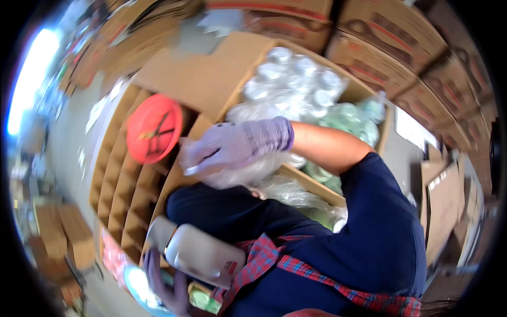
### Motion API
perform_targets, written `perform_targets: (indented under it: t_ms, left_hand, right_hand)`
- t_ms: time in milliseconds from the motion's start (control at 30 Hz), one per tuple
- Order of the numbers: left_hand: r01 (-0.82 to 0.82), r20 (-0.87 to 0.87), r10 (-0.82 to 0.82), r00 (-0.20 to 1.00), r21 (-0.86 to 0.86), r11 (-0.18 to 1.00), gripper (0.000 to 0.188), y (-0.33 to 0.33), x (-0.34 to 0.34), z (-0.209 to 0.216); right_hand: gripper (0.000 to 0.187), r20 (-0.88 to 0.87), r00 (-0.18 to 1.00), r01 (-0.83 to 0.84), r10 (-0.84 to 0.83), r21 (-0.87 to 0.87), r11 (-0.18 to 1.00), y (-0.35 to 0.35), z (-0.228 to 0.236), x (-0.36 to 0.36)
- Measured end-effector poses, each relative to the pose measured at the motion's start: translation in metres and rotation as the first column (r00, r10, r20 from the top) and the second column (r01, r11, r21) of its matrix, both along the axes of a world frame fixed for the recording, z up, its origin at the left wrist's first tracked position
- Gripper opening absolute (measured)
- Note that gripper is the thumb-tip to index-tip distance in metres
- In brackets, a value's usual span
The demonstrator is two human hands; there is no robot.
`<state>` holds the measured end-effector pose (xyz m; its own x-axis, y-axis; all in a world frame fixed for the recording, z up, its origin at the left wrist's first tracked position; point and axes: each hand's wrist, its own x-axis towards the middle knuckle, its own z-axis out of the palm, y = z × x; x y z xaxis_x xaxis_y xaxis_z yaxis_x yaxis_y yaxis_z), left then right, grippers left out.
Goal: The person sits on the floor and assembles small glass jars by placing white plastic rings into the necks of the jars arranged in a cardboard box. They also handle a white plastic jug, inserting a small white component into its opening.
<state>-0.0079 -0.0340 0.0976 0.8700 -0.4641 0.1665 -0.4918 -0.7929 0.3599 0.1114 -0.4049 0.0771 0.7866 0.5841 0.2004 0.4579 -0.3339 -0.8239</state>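
My right hand (232, 145), in a pale purple knitted glove, reaches across the middle, its fingers closed on a crumpled clear plastic bag (245, 170). Motion smears its fingertips. Close by on the left, a red bowl-like item (154, 128) with dark and yellowish marks inside rests on the cardboard dividers (119, 182) of a carton. At lower left, my gloved left hand (171, 288) has its visible fingers curved and apart. A grey rounded object (206, 256) with a small red mark hides part of that hand; I cannot tell its kind.
Beyond my right arm, an open carton (383, 140) holds several clear and greenish glass-like items (346, 119) in plastic. Stacked brown cartons (391, 31) line the far right. Flattened cardboard (443, 201) leans at right; more boxes (66, 230) stand on the left floor.
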Motion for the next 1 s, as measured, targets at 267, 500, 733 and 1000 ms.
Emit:
perform_targets:
  t_ms: [267,500,733,1000]
  left_hand:
    - [-0.332,-0.435,-0.188,0.881,-0.85,0.409,0.072,-0.053,0.132,-0.022]
    - [-0.45,-0.428,-0.17,0.888,-0.885,-0.124,0.033,0.045,0.17,-0.058]
    - [-0.376,-0.376,0.001,0.927,-0.927,-0.007,0.089,0.051,0.155,-0.059]
    - [-0.486,-0.041,0.655,0.754,-0.706,0.516,0.05,0.128,0.119,-0.127]
  right_hand:
    - [0.028,-0.457,0.754,0.192,0.472,0.84,0.507,0.174,0.054,0.156]
    - [0.055,-0.137,0.989,0.049,0.061,0.683,0.729,0.171,0.02,0.117]
    - [0.037,0.064,0.934,0.336,-0.351,0.177,0.925,0.214,-0.072,0.095]
    - [0.015,-0.489,0.854,0.398,0.176,0.833,0.384,0.234,-0.108,0.091]
